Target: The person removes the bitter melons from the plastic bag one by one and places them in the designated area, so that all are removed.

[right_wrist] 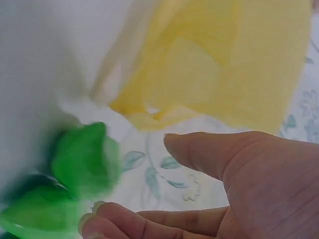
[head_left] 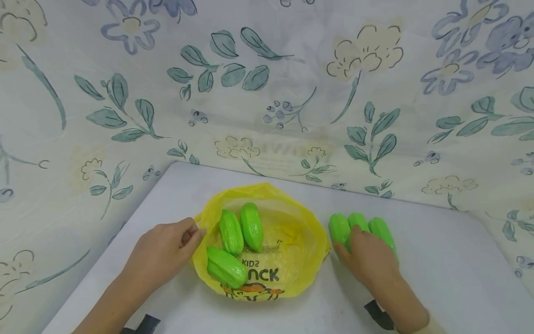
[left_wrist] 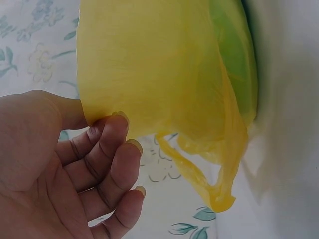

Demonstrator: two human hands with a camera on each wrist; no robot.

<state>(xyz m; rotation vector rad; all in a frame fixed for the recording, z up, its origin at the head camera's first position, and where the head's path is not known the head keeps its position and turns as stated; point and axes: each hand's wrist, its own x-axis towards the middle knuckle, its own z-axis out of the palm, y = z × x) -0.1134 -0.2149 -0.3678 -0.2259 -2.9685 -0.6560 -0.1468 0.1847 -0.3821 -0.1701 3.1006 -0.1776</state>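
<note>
A yellow plastic bag [head_left: 302,271] stands with its mouth spread wide on the white table. My left hand [head_left: 164,246] pinches its left rim between thumb and fingers, as the left wrist view shows on the bag's side [left_wrist: 144,69]. Inside lie three glossy green ridged fruits, one upper left [head_left: 231,232], one beside it [head_left: 251,227] and one lower [head_left: 226,268]. Right of the bag, three more green fruits [head_left: 339,226] lie side by side. Over these reaches my right hand [head_left: 373,260]; in the right wrist view its thumb and fingers are apart, fingertips beside a green fruit [right_wrist: 84,159].
The white table [head_left: 442,269] meets a flower-patterned cloth [head_left: 292,106] at the back and left. A loose yellow bag handle [left_wrist: 219,196] hangs below the left rim in the left wrist view. Dark strips show near both wrists.
</note>
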